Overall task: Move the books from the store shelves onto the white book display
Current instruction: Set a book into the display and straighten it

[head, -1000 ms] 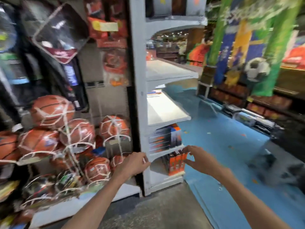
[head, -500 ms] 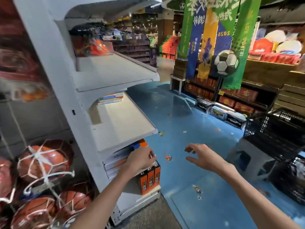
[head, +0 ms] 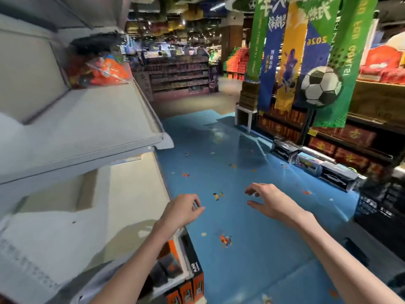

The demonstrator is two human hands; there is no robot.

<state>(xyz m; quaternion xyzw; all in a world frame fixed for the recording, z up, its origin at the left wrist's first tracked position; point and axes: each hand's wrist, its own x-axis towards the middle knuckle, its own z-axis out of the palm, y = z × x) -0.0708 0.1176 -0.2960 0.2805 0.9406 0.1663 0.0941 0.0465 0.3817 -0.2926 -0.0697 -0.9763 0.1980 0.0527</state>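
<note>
The white book display fills the left side, its sloped shelves mostly bare. A thin stack of books peeks out at the back of the middle shelf, under the upper one. Orange and black boxed books stand on the lowest shelves beneath my left forearm. My left hand hovers just off the display's front corner, fingers loosely curled around nothing. My right hand is out over the blue floor, fingers spread and empty.
Blue floor mat with scattered confetti runs ahead. Green, blue and yellow banners with a football hang right, above dark shelves of red boxes. A black crate sits at right. A bagged orange toy lies on the top shelf.
The view has swung right and nearer the display; the basketballs have left the frame. My left hand came off the lower shelf's books, and both hands now hang empty over the floor.
</note>
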